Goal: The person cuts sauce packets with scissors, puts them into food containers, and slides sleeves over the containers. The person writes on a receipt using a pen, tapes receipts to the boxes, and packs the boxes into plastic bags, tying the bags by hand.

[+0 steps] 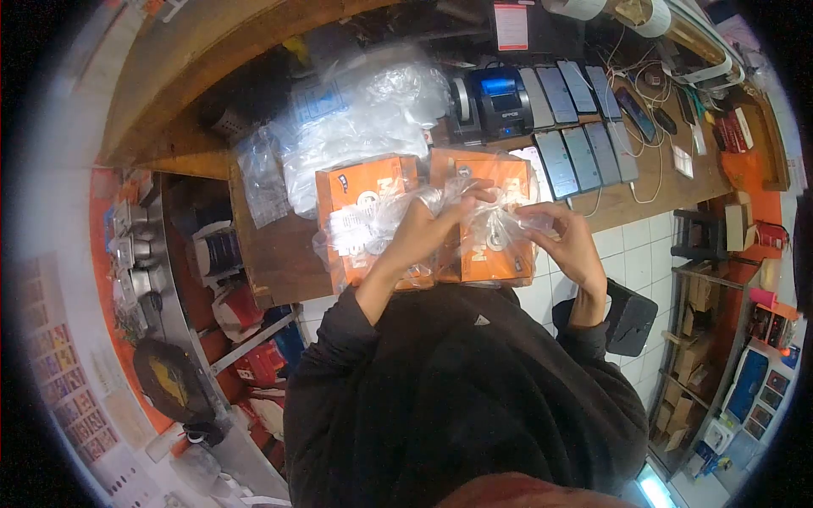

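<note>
Two orange boxes stand side by side at the front of the table, the left orange box (385,173) and the right orange box (508,264), both wrapped in clear plastic. Gathered plastic bag (487,222) bunches over the right box. My left hand (423,229) reaches across between the boxes, its fingers closed on the plastic near the top of the right box. From the right side my right hand (569,245) pinches the same plastic between thumb and fingers. Part of the lettering on both boxes is covered by plastic and my left hand.
Behind the left box lies a heap of clear plastic bags (364,114). A small black printer (506,114) stands at the back middle. To its right, several phones (583,157) lie in rows beside white cables (648,157). A black stool (631,320) is on the tiled floor.
</note>
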Demonstrator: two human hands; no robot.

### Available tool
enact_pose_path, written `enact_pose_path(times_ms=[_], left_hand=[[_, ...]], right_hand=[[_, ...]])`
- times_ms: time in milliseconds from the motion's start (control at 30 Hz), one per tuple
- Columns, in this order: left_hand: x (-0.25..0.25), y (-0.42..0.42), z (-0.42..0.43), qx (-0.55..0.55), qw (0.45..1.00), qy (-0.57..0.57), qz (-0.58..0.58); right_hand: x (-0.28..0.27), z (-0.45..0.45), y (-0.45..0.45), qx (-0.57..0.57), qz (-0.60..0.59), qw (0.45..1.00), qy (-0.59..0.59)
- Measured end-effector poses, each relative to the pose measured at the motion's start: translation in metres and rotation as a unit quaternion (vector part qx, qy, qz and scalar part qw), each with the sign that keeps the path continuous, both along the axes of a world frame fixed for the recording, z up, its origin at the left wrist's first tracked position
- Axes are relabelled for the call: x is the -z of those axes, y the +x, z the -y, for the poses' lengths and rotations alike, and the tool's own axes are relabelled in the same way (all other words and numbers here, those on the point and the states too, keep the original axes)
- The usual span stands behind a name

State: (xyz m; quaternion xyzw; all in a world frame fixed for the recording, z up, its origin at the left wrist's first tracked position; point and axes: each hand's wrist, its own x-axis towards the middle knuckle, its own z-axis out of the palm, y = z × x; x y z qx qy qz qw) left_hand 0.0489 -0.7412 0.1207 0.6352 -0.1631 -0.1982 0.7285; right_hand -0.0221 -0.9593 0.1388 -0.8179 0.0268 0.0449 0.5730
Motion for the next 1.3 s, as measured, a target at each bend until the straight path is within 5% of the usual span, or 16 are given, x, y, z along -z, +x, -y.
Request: enact_pose_path(times_ms=[133,200,433,500,633,733,800,867,967,1000,1033,1067,1167,1300], left_hand=[[-0.006,-0.009,0.000,0.023,0.994,0.099,-0.031],[-0.004,-0.014,0.005,0.013,0.949,0.314,0.022],[0.005,-0.018,0.015,-0.055,0.981,0.183,0.022],[0.000,-0.018,0.014,-0.066,0.978,0.198,-0.013],[0.000,-0.017,0.013,-0.061,0.981,0.182,-0.009],[0.007,-0.014,0.008,-0.065,0.992,0.107,-0.017],[0.007,-0.013,-0.002,0.017,0.998,0.046,-0.047],[0.004,-0.013,-0.014,0.056,0.995,0.056,-0.054],[0.008,-0.016,-0.028,0.084,0.992,0.064,-0.066],[0.011,-0.018,-0.030,0.083,0.992,0.060,-0.069],[0.012,-0.021,-0.033,0.070,0.991,0.065,-0.097],[0.007,-0.023,-0.032,0.055,0.992,0.068,-0.094],[-0.016,-0.022,-0.024,0.020,0.984,0.051,-0.170],[-0.009,-0.023,-0.025,-0.001,0.970,0.016,-0.243]], right_hand=[[0.000,-0.008,0.009,0.034,0.072,0.987,-0.137],[0.002,-0.024,0.016,0.046,0.114,0.987,-0.100],[-0.008,-0.049,0.022,0.067,0.142,0.987,0.020],[0.002,-0.046,0.018,0.029,0.145,0.980,0.131],[0.003,-0.021,0.011,-0.023,0.035,0.999,0.012],[0.012,-0.021,0.011,-0.022,0.146,0.989,-0.008],[0.018,-0.025,0.018,-0.067,0.027,0.961,0.265],[0.007,-0.021,0.039,-0.116,-0.037,0.934,0.336],[-0.014,-0.011,0.087,-0.311,-0.043,0.943,0.110],[-0.010,-0.009,0.107,-0.302,-0.044,0.940,0.155],[-0.004,-0.007,0.137,-0.268,0.083,0.950,0.139],[-0.006,-0.001,0.163,-0.188,-0.014,0.977,0.101],[0.045,0.016,0.268,-0.089,0.108,0.988,-0.068],[0.139,0.011,0.375,-0.244,0.148,0.920,-0.270]])
